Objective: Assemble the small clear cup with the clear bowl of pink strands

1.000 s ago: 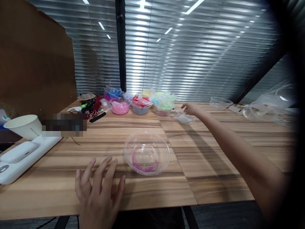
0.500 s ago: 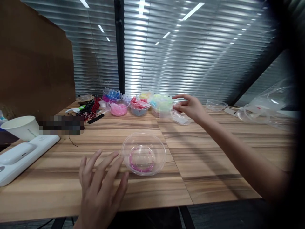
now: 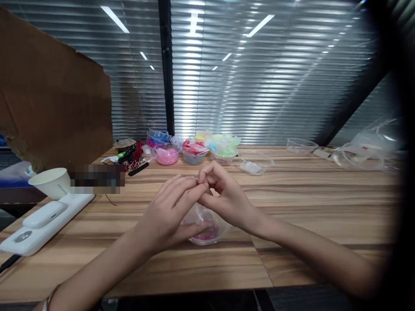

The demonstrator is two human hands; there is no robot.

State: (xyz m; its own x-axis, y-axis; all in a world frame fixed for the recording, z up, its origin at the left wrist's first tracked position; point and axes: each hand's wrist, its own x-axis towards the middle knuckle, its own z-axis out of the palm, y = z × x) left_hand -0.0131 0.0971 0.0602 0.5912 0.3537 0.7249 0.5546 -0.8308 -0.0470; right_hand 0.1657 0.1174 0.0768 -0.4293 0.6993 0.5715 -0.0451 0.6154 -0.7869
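Both hands meet above a clear plastic bowl (image 3: pixel 223 233) with a pink ring-like band of material at its bottom. My right hand (image 3: pixel 231 203) is closed in a pinch at the fingertips; whatever it grips is hidden or too small to name. Beside it, my left hand (image 3: pixel 171 205) has its fingers stretched out, their tips touching the right fingertips. The left thumb reaches apart, lower down over the bowl. Between the hands and the bowl is a see-through sheen that I cannot identify.
At the back stand clear bowls of pink (image 3: pixel 167 155), red (image 3: pixel 195 149) and pale green (image 3: pixel 225 151) pieces. A clear plastic container (image 3: pixel 254 167) lies right of them. At left are a paper cup (image 3: pixel 52 181), a white power strip (image 3: pixel 48 224) and cardboard (image 3: pixel 58 99). Plastic bags (image 3: pixel 366 153) lie far right.
My right hand has come back from the clear container at the rear to above the near bowl. My left hand has moved right and up to meet it. The view has shifted slightly.
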